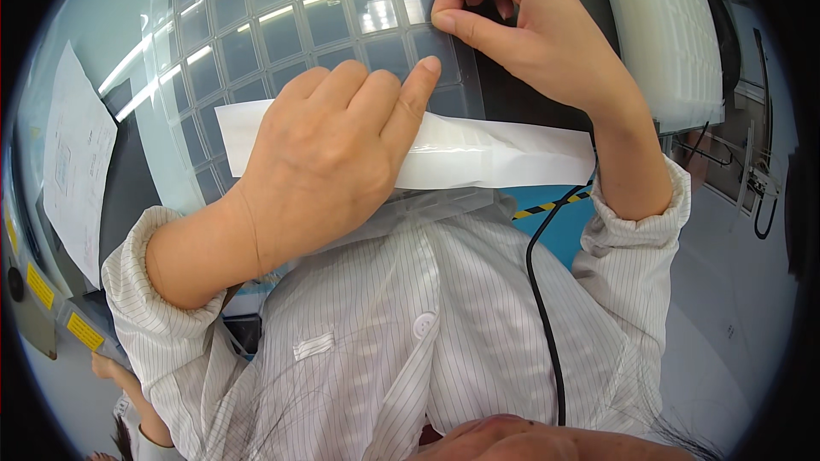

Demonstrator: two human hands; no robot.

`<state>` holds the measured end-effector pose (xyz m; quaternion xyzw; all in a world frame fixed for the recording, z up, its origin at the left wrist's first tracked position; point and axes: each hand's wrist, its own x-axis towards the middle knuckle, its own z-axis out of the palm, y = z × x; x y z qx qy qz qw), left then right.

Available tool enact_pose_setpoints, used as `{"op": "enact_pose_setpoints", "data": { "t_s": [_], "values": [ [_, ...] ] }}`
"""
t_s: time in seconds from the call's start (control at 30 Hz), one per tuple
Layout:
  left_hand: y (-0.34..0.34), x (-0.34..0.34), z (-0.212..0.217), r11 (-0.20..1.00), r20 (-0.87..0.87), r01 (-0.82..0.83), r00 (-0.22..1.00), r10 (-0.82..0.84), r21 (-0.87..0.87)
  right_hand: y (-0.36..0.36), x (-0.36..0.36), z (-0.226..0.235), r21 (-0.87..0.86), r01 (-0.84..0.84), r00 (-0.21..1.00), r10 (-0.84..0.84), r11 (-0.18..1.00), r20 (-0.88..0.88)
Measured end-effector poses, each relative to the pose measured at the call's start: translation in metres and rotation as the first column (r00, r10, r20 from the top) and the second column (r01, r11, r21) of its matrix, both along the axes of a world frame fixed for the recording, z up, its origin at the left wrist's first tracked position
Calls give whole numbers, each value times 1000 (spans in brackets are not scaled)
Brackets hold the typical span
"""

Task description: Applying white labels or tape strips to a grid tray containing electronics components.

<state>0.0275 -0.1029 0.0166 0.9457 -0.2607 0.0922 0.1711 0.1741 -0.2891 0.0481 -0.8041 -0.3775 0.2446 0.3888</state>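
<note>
The tray (282, 34), clear and divided into rectangular compartments, lay at the upper centre of the frame. A white strip (530, 154) extended across the centre, overlapping the tray's lower part in the view.

The left hand (329, 145) was positioned at the centre, back uppermost, over the strip. Its fingers were curled under and its thumb pointed to the upper right. Its palm was hidden; whether it grasped anything could not be told.

The right hand (534, 26) was positioned at the upper right, beside the tray's right-hand part. Its thumb and index fingertip were brought together; whether anything was pinched between them could not be told.

A stack (670, 43) of translucent pieces stood at the upper right. A paper sheet (77, 162) lay at the left. A black cable (540, 290) hung in front of the striped coat (342, 307) at the lower centre. A co-worker's hand (104, 365) appeared at the lower left.
</note>
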Motion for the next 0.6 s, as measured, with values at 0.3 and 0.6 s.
{"op": "enact_pose_setpoints", "data": {
  "t_s": [0.3, 0.6],
  "values": [
    [1, -1, 0, 1000, 2, -2, 1000, 2, 18, 5, -4, -7, 40, 3, 998, -6, 999, 70],
    [0, 0, -2, 1000, 21, 7, 1000, -8, 21, -5, 23, -56, 575, -428, 901, 282, 698, 329]
  ]
}}
